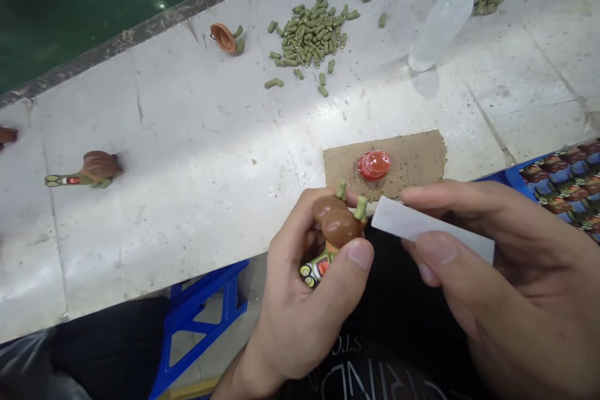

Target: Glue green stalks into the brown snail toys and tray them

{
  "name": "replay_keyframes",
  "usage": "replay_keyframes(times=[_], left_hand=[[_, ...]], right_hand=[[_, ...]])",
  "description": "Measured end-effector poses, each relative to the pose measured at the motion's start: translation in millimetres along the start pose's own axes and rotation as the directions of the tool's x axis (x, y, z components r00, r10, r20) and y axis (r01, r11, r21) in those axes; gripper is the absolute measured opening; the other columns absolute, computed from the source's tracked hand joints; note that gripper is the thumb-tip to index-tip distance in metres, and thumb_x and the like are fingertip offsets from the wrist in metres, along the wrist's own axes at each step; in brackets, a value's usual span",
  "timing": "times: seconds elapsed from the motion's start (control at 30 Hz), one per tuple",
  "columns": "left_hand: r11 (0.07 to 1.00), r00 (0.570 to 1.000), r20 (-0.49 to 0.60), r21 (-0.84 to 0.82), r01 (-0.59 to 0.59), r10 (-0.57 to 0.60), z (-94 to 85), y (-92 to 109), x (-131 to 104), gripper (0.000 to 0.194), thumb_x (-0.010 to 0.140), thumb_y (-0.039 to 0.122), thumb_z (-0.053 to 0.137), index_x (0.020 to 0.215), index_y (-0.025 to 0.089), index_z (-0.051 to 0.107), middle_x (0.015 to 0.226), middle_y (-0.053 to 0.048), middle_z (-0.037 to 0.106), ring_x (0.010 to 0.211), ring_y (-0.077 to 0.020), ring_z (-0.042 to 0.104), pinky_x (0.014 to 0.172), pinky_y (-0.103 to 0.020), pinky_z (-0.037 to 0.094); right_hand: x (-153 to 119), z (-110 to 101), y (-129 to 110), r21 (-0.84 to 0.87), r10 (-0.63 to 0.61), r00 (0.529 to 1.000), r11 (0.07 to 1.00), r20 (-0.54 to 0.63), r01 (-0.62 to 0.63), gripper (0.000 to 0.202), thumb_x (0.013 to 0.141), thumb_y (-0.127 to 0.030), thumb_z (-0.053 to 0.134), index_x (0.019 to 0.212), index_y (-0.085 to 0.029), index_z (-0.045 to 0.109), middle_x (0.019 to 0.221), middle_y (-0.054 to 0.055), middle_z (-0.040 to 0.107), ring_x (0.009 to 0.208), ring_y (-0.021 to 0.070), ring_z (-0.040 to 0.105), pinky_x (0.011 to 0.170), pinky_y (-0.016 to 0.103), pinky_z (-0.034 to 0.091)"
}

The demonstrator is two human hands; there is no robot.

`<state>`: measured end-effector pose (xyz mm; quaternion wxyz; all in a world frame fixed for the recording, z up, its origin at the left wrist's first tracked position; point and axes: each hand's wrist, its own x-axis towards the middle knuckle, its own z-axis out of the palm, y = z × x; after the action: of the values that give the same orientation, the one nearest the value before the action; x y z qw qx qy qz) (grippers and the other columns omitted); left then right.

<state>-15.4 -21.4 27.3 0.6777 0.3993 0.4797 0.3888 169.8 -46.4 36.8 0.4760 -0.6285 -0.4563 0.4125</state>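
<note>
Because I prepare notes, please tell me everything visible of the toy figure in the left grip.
The toy figure looks like glossy plastic: brown two-domed shell, green head with yellow eyes and red mouth, two green pegs sticking up. The left grip holds it between thumb and fingers, partly hidden, its head toward the picture's lower left. A white block is near one peg.

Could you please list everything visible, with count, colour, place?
table: one, white, central
held toy: one, brown and green, left hand
block: one, white, right hand
cardboard: one, tan, table edge
oval item: one, red, on cardboard
bottle: one, translucent white, upper right
small pieces: many, green, mostly two piles
cupped part: one, brown, upper left
loose toy: one, brown and green, table's left
cropped item: one, brown, left edge
tray: one, blue, filled, right edge
frame: one, blue, under table
backdrop: one, green, upper left
cloth: uncounted, dark, lower left
shirt: one, black, bottom
hands: two, bare, bottom
</note>
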Motion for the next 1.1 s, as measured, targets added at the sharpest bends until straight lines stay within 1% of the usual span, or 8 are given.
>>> replay_keyframes(times=[0.1, 0.17, 0.33, 0.5, 0.6, 0.9, 1.0, 1.1], left_hand=[[1.0, 1.0, 0.008, 0.012, 0.015, -0.015, -0.3, -0.1, 0.7, 0.02, 0.116, 0.037, 0.079, 0.136, 0.034, 0.082, 0.103, 0.0, 0.069, 0.079, -0.0165, 0.053, 0.078, -0.03, 0.054], [1.0, 1.0, 0.015, 0.004, 0.026, -0.026, -1.4, -0.1, 0.7, 0.02, 0.115, 0.035, 0.08, 0.134, 0.035, 0.082, 0.102, 0.0, 0.068, 0.079, -0.0161, 0.053, 0.081, -0.03, 0.056], [0.999, 0.999, 0.017, 0.005, 0.033, -0.033, -3.6, -2.5, 0.1, 0.021, 0.114, 0.038, 0.08, 0.135, 0.033, 0.083, 0.104, -0.002, 0.071, 0.082, -0.0178, 0.059, 0.081, -0.031, 0.059], [0.998, 1.0, 0.011, 0.066, -0.016, 0.016, 1.2, -0.8, 3.2, 0.028, 0.105, 0.045, 0.09, 0.128, 0.031, 0.084, 0.1, -0.002, 0.072, 0.076, -0.0174, 0.061, 0.076, -0.034, 0.062], [0.997, 0.999, 0.014, 0.061, -0.038, 0.037, 5.2, 2.4, 5.1, 0.034, 0.1, 0.052, 0.095, 0.123, 0.028, 0.085, 0.092, -0.002, 0.07, 0.076, -0.0196, 0.065, 0.074, -0.036, 0.064], [1.0, 0.996, 0.082, 0.007, -0.015, 0.014, -5.3, 0.8, 1.3, 0.032, 0.103, 0.052, 0.094, 0.124, 0.031, 0.085, 0.092, -0.001, 0.073, 0.074, -0.0174, 0.063, 0.069, -0.032, 0.057], [0.998, 0.997, 0.038, -0.032, -0.062, 0.063, -11.7, -1.5, -1.0, 0.044, 0.108, 0.069, 0.085, 0.127, 0.029, 0.083, 0.08, 0.0, 0.07, 0.064, -0.0159, 0.054, 0.061, -0.032, 0.047], [0.997, 0.997, 0.0, -0.032, -0.071, 0.071, -13.4, -1.1, 1.0, 0.041, 0.11, 0.065, 0.082, 0.127, 0.028, 0.083, 0.08, 0.0, 0.07, 0.068, -0.0168, 0.056, 0.064, -0.033, 0.046]], right_hand=[[2.3, 0.1, 0.6, 0.102, 0.039, 0.997, 0.994, 0.073, -0.047, 0.02, 0.112, -0.024, 0.079, 0.121, -0.037, 0.091, 0.092, 0.0, 0.082, 0.052, 0.0153, 0.061, 0.05, 0.029, 0.062], [3.3, 0.2, 1.6, 0.121, 0.041, 0.993, 0.991, 0.111, -0.054, 0.018, 0.113, -0.026, 0.079, 0.117, -0.038, 0.092, 0.082, -0.003, 0.076, 0.049, 0.0146, 0.057, 0.055, 0.031, 0.065], [3.4, 1.8, 4.0, 0.054, -0.016, 1.0, 0.998, 0.024, 0.015, 0.009, 0.11, -0.034, 0.087, 0.111, -0.041, 0.092, 0.092, -0.003, 0.079, 0.072, 0.0201, 0.072, 0.077, 0.038, 0.073], [2.6, 3.2, 3.5, 0.094, 0.024, 0.998, 0.995, 0.054, -0.029, 0.006, 0.111, -0.036, 0.088, 0.112, -0.041, 0.091, 0.097, -0.004, 0.082, 0.066, 0.0175, 0.069, 0.082, 0.038, 0.075], [3.4, 5.4, 1.2, 0.043, 0.008, 0.999, 0.999, 0.039, -0.01, 0.002, 0.111, -0.038, 0.09, 0.109, -0.038, 0.091, 0.103, -0.003, 0.086, 0.078, 0.0199, 0.079, 0.086, 0.036, 0.077], [-1.0, 2.5, -2.4, -0.085, -0.073, 0.997, 0.994, 0.026, 0.075, 0.019, 0.115, -0.053, 0.083, 0.105, -0.038, 0.088, 0.096, -0.002, 0.085, 0.079, 0.0219, 0.081, 0.068, 0.034, 0.07], [-1.9, -7.0, -0.3, -0.101, -0.034, 0.999, 0.994, -0.038, 0.03, 0.014, 0.113, -0.051, 0.085, 0.106, -0.039, 0.087, 0.095, -0.001, 0.082, 0.079, 0.023, 0.076, 0.064, 0.036, 0.066], [-2.8, -14.0, 2.0, -0.072, -0.025, 0.998, 0.997, -0.063, 0.021, 0.017, 0.113, -0.054, 0.085, 0.104, -0.04, 0.086, 0.091, -0.001, 0.078, 0.081, 0.0238, 0.074, 0.067, 0.039, 0.066]])
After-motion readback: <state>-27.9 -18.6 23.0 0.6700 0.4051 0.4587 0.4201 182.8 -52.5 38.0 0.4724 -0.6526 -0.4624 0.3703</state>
